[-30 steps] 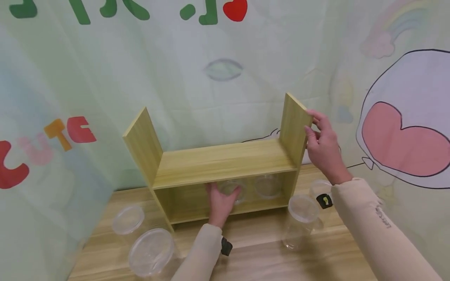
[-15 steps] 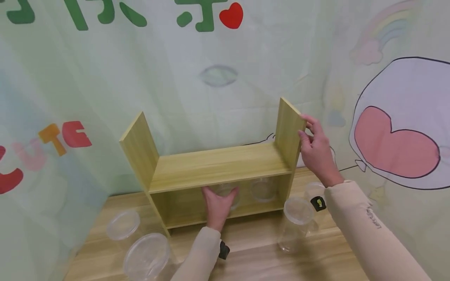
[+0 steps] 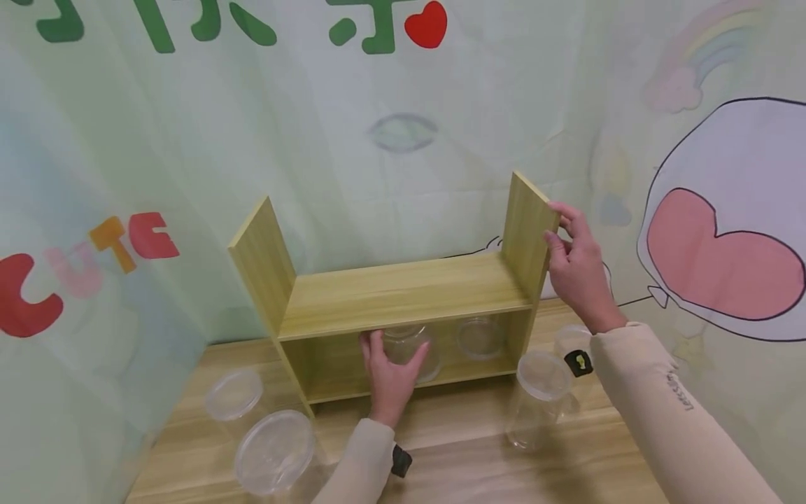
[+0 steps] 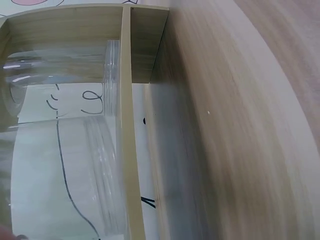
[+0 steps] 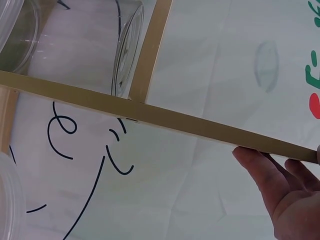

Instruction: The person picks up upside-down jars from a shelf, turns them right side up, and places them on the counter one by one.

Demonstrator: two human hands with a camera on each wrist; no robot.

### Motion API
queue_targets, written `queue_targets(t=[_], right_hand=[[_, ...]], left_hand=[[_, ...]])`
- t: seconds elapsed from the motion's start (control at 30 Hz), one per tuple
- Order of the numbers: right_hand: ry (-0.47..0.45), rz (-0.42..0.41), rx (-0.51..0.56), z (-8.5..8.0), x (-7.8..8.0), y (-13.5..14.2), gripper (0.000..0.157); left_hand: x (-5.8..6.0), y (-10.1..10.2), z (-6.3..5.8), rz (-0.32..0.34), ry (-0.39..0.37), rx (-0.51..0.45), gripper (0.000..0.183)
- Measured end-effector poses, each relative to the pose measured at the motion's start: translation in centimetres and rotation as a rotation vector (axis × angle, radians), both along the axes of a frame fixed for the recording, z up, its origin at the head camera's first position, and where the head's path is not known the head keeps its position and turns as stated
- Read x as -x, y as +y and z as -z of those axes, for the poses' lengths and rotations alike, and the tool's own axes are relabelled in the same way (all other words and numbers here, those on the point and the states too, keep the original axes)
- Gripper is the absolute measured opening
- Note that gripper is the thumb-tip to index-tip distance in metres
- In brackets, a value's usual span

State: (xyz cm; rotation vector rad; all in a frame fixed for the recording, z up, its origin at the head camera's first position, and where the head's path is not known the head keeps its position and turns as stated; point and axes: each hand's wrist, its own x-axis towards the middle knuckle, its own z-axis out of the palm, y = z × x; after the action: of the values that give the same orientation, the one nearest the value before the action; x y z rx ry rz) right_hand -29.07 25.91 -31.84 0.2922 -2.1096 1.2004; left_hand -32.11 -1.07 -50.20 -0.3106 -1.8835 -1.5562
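A pale printed cloth hangs behind a wood-grain table. On the table stands a wooden shelf, open at the top. Two lidded jars stand to its left, two more containers to its right. In its lower compartment, a clear jar sits between the thumb and fingers of the left hand, which holds it with a wide spread; a second clear jar stands to its right. The right hand pinches the shelf's right side panel, thumb and fingers close together. The cloth reads "CUTE" in coloured letters; green characters, cut off above, adjoin a red heart. Small lettering on the right sleeve is too blurred to read.
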Motion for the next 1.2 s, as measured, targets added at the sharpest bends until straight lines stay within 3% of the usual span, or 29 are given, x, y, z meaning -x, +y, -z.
queue_targets(t=[0.2,0.63,0.87,1.2], right_hand=[[-0.001,-0.010,0.001,-0.3,-0.1,-0.1,0.043],[-0.013,0.041,-0.007,-0.2,-0.1,-0.2,0.043],[-0.002,0.037,-0.007,-0.6,0.1,-0.2,0.043],[0.010,0.064,-0.031,-0.3,-0.1,-0.3,0.043]], left_hand=[[-1.0,-0.6,-0.4,0.024,-0.055,0.002,0.066],[-4.3,-2.2,-0.9,0.084,-0.139,-0.011,0.071],[-5.2,-2.4,-1.0,0.106,-0.120,-0.036,0.070],[-7.0,-2.9,-1.3,0.176,-0.186,-0.239,0.068]])
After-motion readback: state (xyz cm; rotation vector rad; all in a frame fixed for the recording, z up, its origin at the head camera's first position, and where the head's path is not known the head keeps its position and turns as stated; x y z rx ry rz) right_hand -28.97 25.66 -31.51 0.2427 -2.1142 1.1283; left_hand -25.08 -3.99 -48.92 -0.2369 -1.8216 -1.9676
